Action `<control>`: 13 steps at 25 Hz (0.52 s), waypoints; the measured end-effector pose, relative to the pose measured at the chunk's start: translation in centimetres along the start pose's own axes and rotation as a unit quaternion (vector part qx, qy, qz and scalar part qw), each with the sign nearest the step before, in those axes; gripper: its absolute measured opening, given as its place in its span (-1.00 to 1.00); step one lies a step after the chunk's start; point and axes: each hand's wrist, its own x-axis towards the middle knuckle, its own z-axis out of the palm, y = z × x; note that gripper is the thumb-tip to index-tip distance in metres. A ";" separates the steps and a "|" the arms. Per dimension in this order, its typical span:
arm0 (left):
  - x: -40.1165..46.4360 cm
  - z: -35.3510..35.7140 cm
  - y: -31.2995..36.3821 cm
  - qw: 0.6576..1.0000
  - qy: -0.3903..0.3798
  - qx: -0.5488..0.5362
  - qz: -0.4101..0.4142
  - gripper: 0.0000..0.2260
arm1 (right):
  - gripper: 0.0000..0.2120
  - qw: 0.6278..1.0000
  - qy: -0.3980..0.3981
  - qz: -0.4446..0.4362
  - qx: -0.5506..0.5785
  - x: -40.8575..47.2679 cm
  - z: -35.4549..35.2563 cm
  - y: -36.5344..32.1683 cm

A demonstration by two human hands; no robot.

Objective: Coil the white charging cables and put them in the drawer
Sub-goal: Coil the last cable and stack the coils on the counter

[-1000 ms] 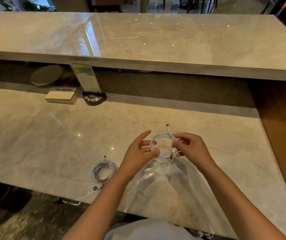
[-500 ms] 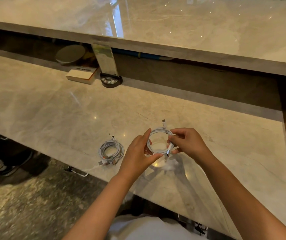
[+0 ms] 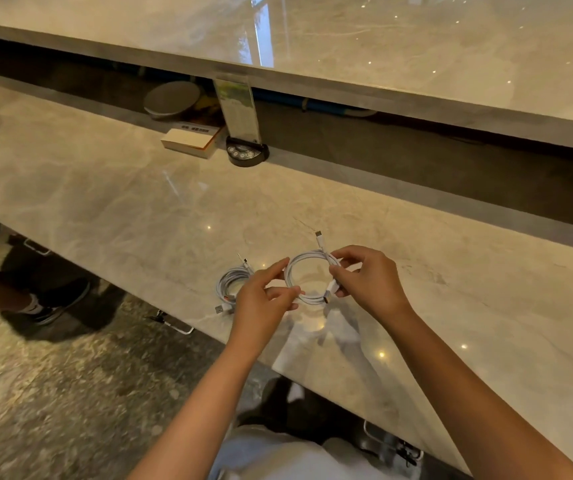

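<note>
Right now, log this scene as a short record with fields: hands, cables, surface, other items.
left hand: holds the left side of the held coil
right hand: pinches the right side of the same coil
held coil: white cable, wound in a ring, one plug end sticking up
second coil: white, lying on the counter left of the hands
counter: marble
other items: book, round black base at the back
drawer: not in view
</note>
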 end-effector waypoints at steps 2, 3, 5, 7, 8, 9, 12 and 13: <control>0.6 -1.9 0.1 0.999 0.017 0.036 -0.001 -0.61 | -0.87 1.000 -0.010 0.002 0.025 0.1 1.5 -1.2; 1.2 -3.1 0.2 0.998 0.016 0.056 -0.006 -0.62 | -0.86 0.999 -0.014 0.006 0.034 0.3 2.4 -1.8; 2.9 -5.7 0.4 0.996 -0.001 0.086 -0.021 -0.64 | -0.86 0.999 -0.018 0.017 0.046 1.3 4.2 -3.1; 4.9 -8.1 0.4 0.994 -0.022 0.105 -0.024 -0.67 | -0.85 0.998 -0.018 0.032 0.051 2.5 6.1 -4.2; 5.8 -9.2 0.2 0.993 -0.029 0.113 -0.023 -0.68 | -0.84 0.998 -0.018 0.043 0.052 2.9 7.1 -4.5; 6.7 -10.3 -0.1 0.992 -0.036 0.122 -0.020 -0.68 | -0.83 0.997 -0.016 0.056 0.057 3.2 8.3 -4.8; 8.2 -12.6 -1.8 0.986 -0.065 0.155 -0.014 -0.66 | -0.83 0.993 -0.016 0.104 0.063 2.9 11.6 -4.8; 8.5 -13.1 -2.5 0.983 -0.080 0.164 -0.012 -0.66 | -0.86 0.991 -0.012 0.121 0.064 2.6 12.5 -4.7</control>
